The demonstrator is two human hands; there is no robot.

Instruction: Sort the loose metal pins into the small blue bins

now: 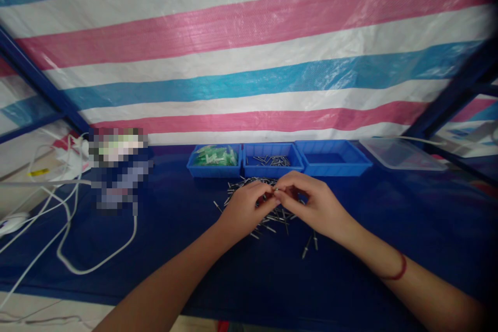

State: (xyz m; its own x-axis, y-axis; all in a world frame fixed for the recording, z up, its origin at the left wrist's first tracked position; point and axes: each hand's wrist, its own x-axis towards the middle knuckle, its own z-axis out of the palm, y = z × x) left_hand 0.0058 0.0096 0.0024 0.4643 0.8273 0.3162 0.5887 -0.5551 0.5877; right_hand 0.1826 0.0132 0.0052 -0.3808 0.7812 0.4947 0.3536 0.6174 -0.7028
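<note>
My left hand (247, 206) and my right hand (311, 202) meet above a loose pile of blind rivets (268, 227). Thumb and fingers of both are pinched, their tips together around a small metal piece (276, 190), mostly hidden by the fingers. The rivets are silvery with thin dark pins, and my hands cover part of the heap. Two rivets (305, 252) lie apart, below my right hand. Just behind the pile, a blue bin (272, 170) holds more small metal pins or rivets.
To its left, another blue bin (213, 171) contains green-and-clear plastic packets. A third blue bin (338, 168) stands at the right, beside a clear plastic lid (400, 154). White cables (97, 271) loop over the blue table's left side. Striped sheeting (249, 78) hangs behind.
</note>
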